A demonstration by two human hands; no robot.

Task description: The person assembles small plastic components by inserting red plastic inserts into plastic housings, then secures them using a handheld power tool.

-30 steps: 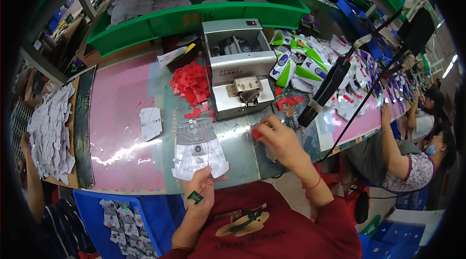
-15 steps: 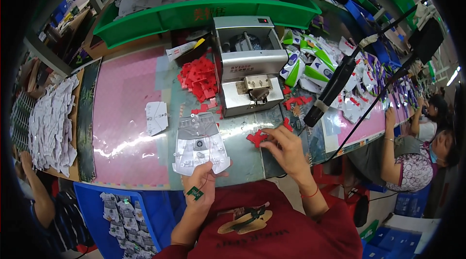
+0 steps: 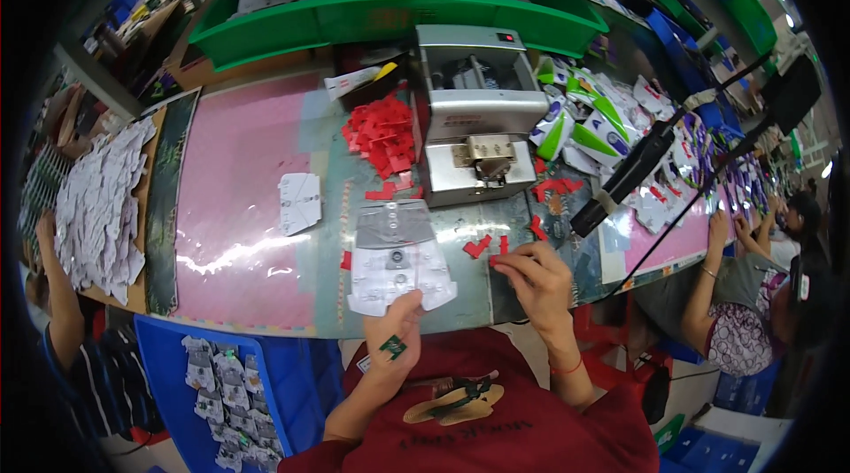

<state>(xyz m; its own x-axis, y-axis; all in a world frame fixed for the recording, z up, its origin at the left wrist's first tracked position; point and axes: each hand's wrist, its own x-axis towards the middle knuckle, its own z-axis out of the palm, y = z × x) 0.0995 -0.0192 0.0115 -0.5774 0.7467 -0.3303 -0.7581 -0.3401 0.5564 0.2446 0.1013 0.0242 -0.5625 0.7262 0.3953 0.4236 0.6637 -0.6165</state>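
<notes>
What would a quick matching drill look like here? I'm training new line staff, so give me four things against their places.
Things:
1. left hand
2. right hand
3. red tag pile
4. grey machine

Places:
A. left of the machine
B. on the white card's near edge
C. behind the card, mid-bench
D. pinching a small red piece

Pairs: 1-B, 2-D, 3-A, 4-C

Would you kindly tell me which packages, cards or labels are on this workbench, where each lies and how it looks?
White die-cut card sheet: near table edge, under the left hand.
Small white card: alone on the pink mat.
Red paper tags: heap left of the grey metal machine.
Green-and-white printed packages: piled right of the machine.
Small red tag: at the right hand fingertips.
</notes>
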